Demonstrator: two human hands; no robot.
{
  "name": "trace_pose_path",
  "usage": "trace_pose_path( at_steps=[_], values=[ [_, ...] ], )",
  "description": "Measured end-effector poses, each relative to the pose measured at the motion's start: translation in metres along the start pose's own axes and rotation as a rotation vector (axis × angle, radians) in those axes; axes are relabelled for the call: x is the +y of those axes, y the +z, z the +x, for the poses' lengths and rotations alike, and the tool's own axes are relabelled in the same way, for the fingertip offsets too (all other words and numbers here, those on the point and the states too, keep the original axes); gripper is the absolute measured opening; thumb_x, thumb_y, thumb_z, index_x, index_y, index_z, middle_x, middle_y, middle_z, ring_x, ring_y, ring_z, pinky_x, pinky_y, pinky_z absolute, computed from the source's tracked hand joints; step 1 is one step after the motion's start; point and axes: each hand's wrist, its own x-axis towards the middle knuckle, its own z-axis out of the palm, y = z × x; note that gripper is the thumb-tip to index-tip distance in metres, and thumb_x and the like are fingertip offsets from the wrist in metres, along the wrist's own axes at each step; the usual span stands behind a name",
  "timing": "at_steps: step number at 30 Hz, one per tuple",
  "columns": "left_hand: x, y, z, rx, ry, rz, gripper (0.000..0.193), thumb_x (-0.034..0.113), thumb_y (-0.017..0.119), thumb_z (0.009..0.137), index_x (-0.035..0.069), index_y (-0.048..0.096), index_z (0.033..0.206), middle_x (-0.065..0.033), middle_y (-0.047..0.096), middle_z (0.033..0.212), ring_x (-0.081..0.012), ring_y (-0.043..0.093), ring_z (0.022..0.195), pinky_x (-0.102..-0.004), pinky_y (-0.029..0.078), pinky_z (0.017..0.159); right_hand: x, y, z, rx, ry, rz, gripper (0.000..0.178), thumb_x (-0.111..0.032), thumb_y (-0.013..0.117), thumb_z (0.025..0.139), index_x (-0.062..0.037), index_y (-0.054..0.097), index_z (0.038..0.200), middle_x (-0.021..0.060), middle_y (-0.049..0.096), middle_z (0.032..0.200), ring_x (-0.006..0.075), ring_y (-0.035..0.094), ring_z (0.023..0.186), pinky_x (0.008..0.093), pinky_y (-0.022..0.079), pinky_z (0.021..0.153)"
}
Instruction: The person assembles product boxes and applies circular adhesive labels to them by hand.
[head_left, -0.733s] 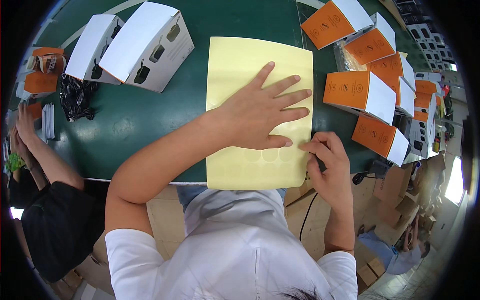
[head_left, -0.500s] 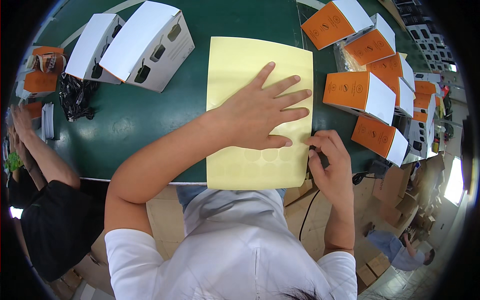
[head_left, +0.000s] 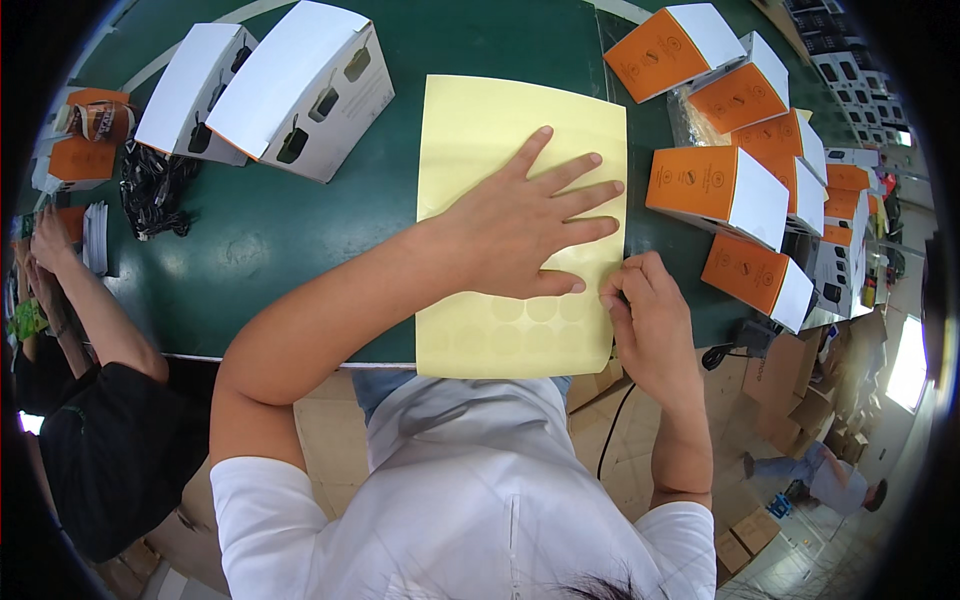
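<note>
A pale yellow sheet of round, clear stickers [head_left: 470,350] lies on the green table, its lower end reaching past the near edge. Flat on its middle rests my left hand [head_left: 530,225], fingers spread, pressing on the paper. My right hand [head_left: 648,325] is at the sheet's right edge, thumb and forefinger closed in a pinch over the margin. Whatever is between those fingertips is too small to make out. Faint circle outlines show below my left thumb.
White-and-orange boxes [head_left: 700,185] crowd the right side, with a clear plastic bag [head_left: 695,122] among them. Two white boxes [head_left: 300,90] stand at the far left beside bundled black cables [head_left: 152,190]. A co-worker's arms [head_left: 100,300] are at the left rim.
My right hand has shifted slightly left, its fingertips closing over the sheet's edge. My left hand stays put. The co-worker's hands and a person in the background have moved.
</note>
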Motion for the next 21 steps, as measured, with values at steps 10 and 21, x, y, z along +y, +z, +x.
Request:
trace_pose_path(
  at_steps=[10,21],
  values=[
    [0.000,-0.015,-0.001,-0.041,0.017,0.001,0.096,0.079,0.063,0.070,0.017,0.051,0.142,-0.0066,0.032,0.160,-0.0305,0.022,0.150,-0.0619,0.010,0.120,0.013,-0.011,-0.020,0.196,-0.075,0.374,0.010,0.005,0.054,0.090,-0.0038,0.054,0.096,0.0089,0.043,0.103,0.0176,0.044,0.089,0.0255,0.038,0.081],
    [0.039,-0.062,-0.001,0.308,-0.062,-0.607,0.028,0.037,0.076,0.082,0.014,0.068,0.095,-0.0013,0.055,0.091,-0.0206,0.052,0.089,-0.0375,0.029,0.092,-0.029,-0.013,0.000,0.230,0.143,1.240,0.003,0.000,0.056,0.094,-0.0032,0.055,0.095,-0.0004,0.048,0.102,0.0068,0.045,0.083,0.0225,0.039,0.076]
  ],
)
